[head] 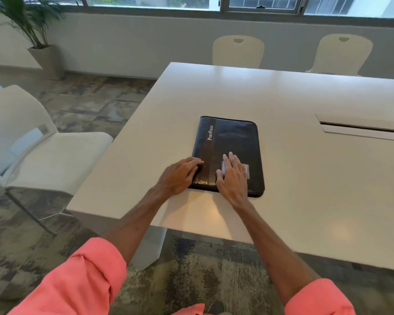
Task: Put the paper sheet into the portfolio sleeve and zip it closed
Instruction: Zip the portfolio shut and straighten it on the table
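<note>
A black portfolio sleeve [234, 144] lies flat and closed on the white table [305, 178], its printed name running along a brown band. My left hand [180, 175] rests on its near left edge with the fingers curled over the rim. My right hand [233, 176] lies flat on the cover with the fingers spread, partly over a small pale label [247, 170]. No paper sheet is in sight. The zipper cannot be made out.
A white chair [43, 151] stands left of the table, and two cream chairs [238, 51] stand at the far side. A cable slot [362, 129] is cut into the tabletop at the right. A potted plant [34, 30] stands in the far left corner.
</note>
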Demonstrator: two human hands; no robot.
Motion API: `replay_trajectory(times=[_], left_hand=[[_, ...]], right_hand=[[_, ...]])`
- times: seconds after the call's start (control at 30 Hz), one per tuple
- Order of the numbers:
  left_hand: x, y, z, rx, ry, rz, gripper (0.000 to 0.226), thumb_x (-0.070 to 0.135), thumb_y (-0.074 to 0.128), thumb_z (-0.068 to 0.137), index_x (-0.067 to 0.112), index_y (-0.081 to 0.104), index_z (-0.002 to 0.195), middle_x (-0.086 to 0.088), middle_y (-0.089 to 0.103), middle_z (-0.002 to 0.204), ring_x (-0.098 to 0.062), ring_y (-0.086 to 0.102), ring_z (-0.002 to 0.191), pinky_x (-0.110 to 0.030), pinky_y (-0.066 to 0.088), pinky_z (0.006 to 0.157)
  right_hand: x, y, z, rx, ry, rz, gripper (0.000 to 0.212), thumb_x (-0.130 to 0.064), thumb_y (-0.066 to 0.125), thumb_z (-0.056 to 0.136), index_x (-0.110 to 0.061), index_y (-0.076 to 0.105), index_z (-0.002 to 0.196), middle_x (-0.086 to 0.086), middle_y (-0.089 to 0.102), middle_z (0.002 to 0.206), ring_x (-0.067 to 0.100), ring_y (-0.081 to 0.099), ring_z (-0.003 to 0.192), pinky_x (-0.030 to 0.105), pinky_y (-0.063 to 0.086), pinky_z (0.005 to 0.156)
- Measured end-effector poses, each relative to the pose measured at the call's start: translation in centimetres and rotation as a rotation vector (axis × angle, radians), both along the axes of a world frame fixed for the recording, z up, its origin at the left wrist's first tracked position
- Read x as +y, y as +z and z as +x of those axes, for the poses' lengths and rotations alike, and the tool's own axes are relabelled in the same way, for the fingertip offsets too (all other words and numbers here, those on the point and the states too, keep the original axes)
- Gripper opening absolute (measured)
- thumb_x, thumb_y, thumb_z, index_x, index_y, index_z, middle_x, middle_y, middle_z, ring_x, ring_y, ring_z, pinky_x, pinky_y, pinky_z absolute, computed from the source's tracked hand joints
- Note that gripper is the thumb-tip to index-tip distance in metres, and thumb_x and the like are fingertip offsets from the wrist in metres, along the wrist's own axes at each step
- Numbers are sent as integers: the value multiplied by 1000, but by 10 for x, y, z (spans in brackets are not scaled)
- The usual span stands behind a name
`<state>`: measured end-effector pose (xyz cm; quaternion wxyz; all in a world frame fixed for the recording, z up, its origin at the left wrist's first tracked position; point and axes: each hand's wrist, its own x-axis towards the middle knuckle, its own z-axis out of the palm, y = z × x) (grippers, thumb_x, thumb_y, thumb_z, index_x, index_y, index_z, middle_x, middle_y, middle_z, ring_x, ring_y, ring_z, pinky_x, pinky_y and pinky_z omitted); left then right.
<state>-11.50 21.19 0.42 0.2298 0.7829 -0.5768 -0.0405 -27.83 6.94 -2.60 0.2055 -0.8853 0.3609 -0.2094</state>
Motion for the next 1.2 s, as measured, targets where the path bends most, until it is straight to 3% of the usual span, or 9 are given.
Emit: replay_trajectory(times=[0.07, 0.13, 0.23, 0.4, 0.63, 0.8, 0.93, 1.07, 1.2], left_hand=[[21, 2, 7, 52, 34, -44, 41, 18, 40, 108, 22, 67, 139, 0, 69, 141, -22, 71, 117, -46, 62, 93], [39, 0, 13, 103, 66, -77, 44, 10, 42, 100, 22, 70, 132, 2, 71, 136, -19, 70, 116, -47, 61, 96], [61, -8, 17, 159, 33, -81, 49, -3, 50, 93, 23, 70, 129, 5, 71, 131, -12, 68, 118, -41, 60, 100], [79, -21, 18, 180, -30, -53, 39, 15, 60, 93, 27, 71, 128, 7, 70, 123, -13, 63, 115, -37, 56, 100], [78, -30, 16, 146, -3, -113, 31, 8, 60, 102, 24, 72, 125, 5, 73, 118, -16, 63, 110, -43, 55, 99], [77, -31, 15, 166, -20, -154, 31, 14, 65, 100, 30, 71, 125, 10, 74, 115, -14, 64, 107, -39, 55, 96], [74, -30, 13, 194, -49, -165, 37, 14, 68, 99, 34, 69, 130, 12, 73, 115, -10, 64, 108, -35, 53, 98], [75, -33, 14, 164, -77, -154, 45, 9, 65, 100, 36, 66, 136, 11, 69, 111, -11, 61, 105, -36, 53, 96], [79, -38, 17, 29, -100, -113, 52, 9, 58, 105, 40, 60, 147, 9, 52, 100, -14, 50, 96, -38, 49, 86]], right_hand=[[20, 2, 5, -84, 33, -28, 52, -21, 61, 104, -13, 53, 155, 8, 50, 161, 25, 38, 155, 51, 32, 128], [42, 5, 9, -172, 36, -67, 35, -17, 65, 100, -16, 66, 135, 3, 61, 134, 21, 52, 131, 42, 46, 110], [79, 10, 12, -231, 39, -144, 6, -20, 64, 99, -23, 66, 104, -6, 61, 99, 12, 52, 94, 31, 47, 82], [120, 3, 13, -122, 60, -130, 23, -37, 66, 98, -26, 60, 79, -11, 60, 73, 9, 54, 63, 24, 41, 54], [133, 5, 26, 29, -39, -108, 40, -65, 62, 96, -25, 67, 93, -11, 63, 88, 13, 62, 69, 32, 54, 56], [142, 4, 31, 1, -134, -45, 22, -46, 69, 95, -24, 69, 94, -9, 64, 95, 16, 65, 73, 39, 60, 67], [147, 2, 34, -30, -164, -47, 21, -44, 68, 97, -24, 69, 92, -9, 62, 94, 16, 61, 69, 42, 59, 72], [146, 3, 32, -42, -164, -54, 16, -35, 69, 99, -22, 70, 89, -8, 64, 91, 16, 61, 66, 41, 60, 68], [138, 5, 26, -6, -200, -74, 16, -33, 68, 97, -20, 68, 87, -7, 62, 87, 16, 59, 63, 34, 56, 58]])
